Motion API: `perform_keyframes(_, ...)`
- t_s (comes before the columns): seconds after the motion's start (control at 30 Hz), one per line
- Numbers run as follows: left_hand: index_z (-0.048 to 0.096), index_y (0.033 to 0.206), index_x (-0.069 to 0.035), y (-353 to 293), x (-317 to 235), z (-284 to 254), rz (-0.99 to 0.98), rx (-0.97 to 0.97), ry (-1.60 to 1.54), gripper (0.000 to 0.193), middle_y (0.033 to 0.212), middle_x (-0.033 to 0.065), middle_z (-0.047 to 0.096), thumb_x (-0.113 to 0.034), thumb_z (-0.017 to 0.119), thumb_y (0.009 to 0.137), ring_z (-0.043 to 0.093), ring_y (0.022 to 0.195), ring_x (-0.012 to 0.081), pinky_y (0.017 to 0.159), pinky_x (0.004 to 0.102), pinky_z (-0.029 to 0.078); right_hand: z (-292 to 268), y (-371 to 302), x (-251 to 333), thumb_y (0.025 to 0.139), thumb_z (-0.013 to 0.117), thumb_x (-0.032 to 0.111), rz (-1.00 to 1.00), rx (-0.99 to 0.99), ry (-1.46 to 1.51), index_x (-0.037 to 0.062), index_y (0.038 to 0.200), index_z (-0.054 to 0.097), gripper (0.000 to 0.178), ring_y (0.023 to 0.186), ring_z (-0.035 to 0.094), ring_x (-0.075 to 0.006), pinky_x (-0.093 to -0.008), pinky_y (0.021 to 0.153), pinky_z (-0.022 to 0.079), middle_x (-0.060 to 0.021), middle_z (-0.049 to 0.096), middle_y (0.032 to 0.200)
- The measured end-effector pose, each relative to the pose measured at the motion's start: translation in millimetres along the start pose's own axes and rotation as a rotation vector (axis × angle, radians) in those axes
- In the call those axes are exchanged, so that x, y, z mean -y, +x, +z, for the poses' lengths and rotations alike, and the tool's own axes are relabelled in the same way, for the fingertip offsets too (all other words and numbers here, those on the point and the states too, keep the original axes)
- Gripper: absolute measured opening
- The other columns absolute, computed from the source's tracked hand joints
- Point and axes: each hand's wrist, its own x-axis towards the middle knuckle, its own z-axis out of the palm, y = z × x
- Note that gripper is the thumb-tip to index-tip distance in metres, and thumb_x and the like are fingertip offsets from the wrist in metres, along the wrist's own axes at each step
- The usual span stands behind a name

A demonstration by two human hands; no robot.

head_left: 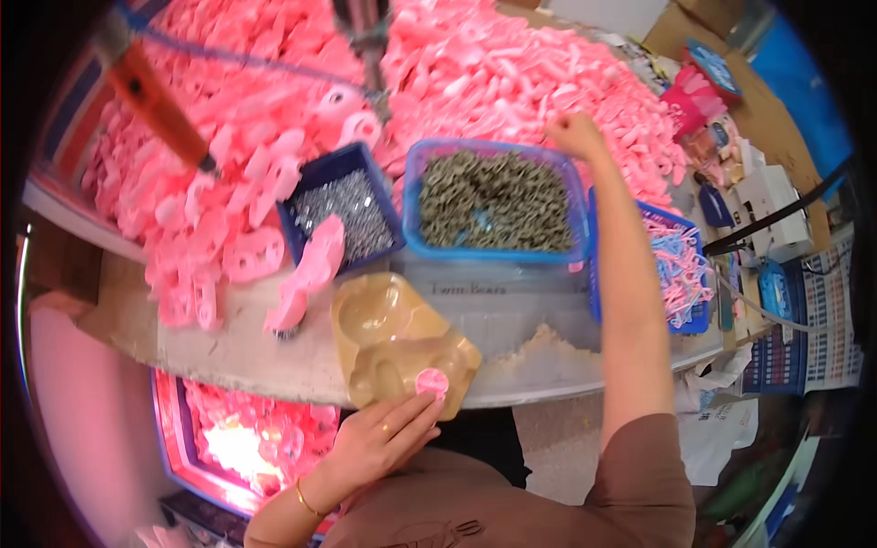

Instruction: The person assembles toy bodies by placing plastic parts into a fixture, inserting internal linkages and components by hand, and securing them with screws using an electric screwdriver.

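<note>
A tan moulded fixture (402, 333) with rounded hollows lies at the table's front edge. Inside its near right part sits a small round pink piece (432, 384). My left hand (388, 434) rests at the fixture's near edge, fingers stretched out, the tips against the round piece. My right arm reaches far forward, and my right hand (577, 137) is closed at the edge of a big heap of pink plastic parts (512, 73). What its curled fingers hold, if anything, is hidden. A pink curved part (311, 269) leans over a dark blue bin (290, 219) of small silvery metal pieces.
A blue-rimmed tub (502, 256) of small dark greyish pieces stands mid-table. Beneath my right forearm is a blue basket (696, 315) with pink and blue pieces. An orange-handled screwdriver (160, 105) and a metal tool (370, 55) hang overhead. A crate (174, 429) of pink parts stands below left.
</note>
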Motion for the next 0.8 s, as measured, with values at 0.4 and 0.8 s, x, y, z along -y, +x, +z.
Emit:
perform_keyframes(0.4,0.065,0.122,-0.007,-15,4,21,0.095,-0.011,0.106,0.045,0.125,0.0048,0.064,-0.025,0.076,0.082,0.062,0.108,0.0223,0.089,0.0344,0.055,-57,-226,171,0.084,0.075,0.023,-0.604,0.483,0.314,0.0073,0.102,0.066,0.026,0.079,0.06,-0.0158,-0.0294,0.065,0.049,-0.0035,0.061,0.089)
perform_keyframes(0.8,0.056,0.131,-0.001,-28,70,-39,-0.418,-0.469,0.398,0.052,0.13,0.0174,0.06,-0.005,0.072,0.082,0.054,0.123,0.0365,0.101,0.0467,0.043,14,-310,243,0.082,0.075,0.027,-0.888,0.507,0.237,0.0059,0.094,0.057,0.03,0.085,0.063,-0.0313,-0.0433,0.077,0.049,-0.0095,0.062,0.09)
